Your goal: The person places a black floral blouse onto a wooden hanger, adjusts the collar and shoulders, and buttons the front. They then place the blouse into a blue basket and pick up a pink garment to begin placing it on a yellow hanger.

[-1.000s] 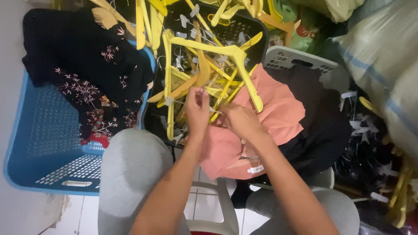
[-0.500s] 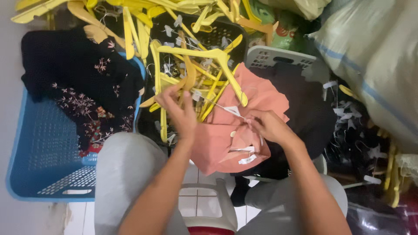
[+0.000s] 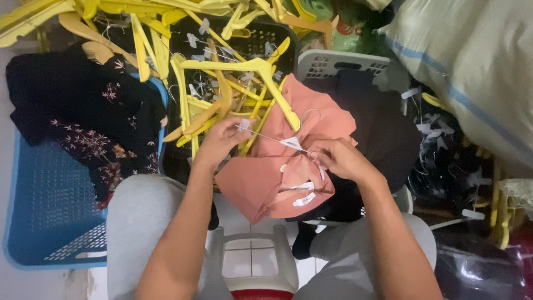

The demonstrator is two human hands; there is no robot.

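A salmon-pink garment [image 3: 266,183] lies over my lap and the black crate's edge, with white labels showing near its neck. My left hand [image 3: 225,139] pinches a small white tag at the end of a thin thread or wire. My right hand [image 3: 336,158] grips the garment's neck area near the other end of that thread, beside a white triangular tag [image 3: 291,143]. A yellow plastic hanger [image 3: 261,72] rests just above the garment, on a heap of more yellow hangers.
A black crate [image 3: 261,33] holds several yellow hangers. A blue basket [image 3: 39,200] at left carries a black floral garment [image 3: 83,122]. A grey basket [image 3: 333,64] with dark clothes is at right, beside a large pale sack [image 3: 472,72]. I sit on a white stool [image 3: 250,261].
My hands have drawn apart, stretching the thread between them. The pink garment has slid down towards my lap, off the yellow hanger.
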